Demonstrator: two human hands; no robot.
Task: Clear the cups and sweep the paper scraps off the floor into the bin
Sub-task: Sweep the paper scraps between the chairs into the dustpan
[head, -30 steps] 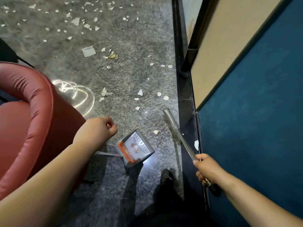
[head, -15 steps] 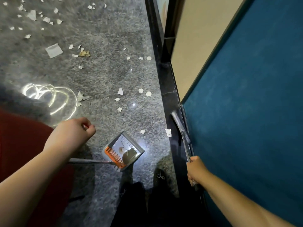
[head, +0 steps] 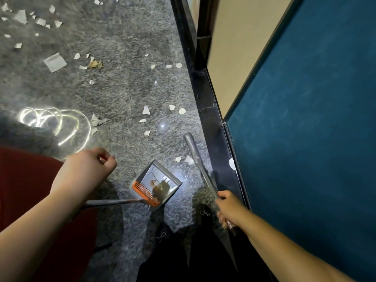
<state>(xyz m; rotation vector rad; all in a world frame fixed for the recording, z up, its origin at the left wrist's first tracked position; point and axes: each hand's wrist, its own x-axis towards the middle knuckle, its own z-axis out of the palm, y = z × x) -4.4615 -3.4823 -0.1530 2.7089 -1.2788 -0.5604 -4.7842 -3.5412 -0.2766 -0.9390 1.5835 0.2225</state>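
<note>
The left hand [head: 87, 169] gripped the dustpan [head: 155, 187] handle, the right hand [head: 228, 208] gripped the broom [head: 198, 161]. Scraps [head: 188, 159] lay just beyond the pan, between pan and broom. It seemed best to keep the pan lip flat on the floor [head: 126, 92] and sweep with short strokes. Compared with half a second earlier, the broom had swung left, off the dark border, toward the scraps.

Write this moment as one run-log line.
left hand: holds dustpan | right hand: holds broom | scraps: on floor
</note>
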